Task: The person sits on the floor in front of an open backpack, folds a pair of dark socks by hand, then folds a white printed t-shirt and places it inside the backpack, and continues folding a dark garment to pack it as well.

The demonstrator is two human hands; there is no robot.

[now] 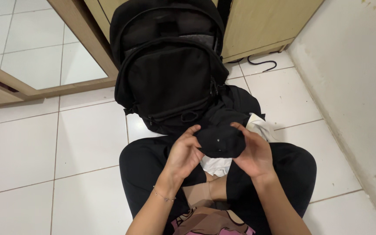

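Head view: left hand [183, 153] and right hand [253, 152] each grip the black cloth [219, 140] before a backpack [170, 74].

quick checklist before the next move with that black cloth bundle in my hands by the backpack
1. Both hands on the bundle: ok. Left hand and right hand grip the black cloth bundle from either side.
2. Bundle off the floor: ok, held above the lap.
3. Backpack standing: ok, upright against the wooden cabinet.
4. Backpack open: cannot tell, no opening shows from this angle.
5. White cloth in the lap: not ok, lying loose under the bundle.
6. Black cord on the tiled floor: ok, apart from the hands.
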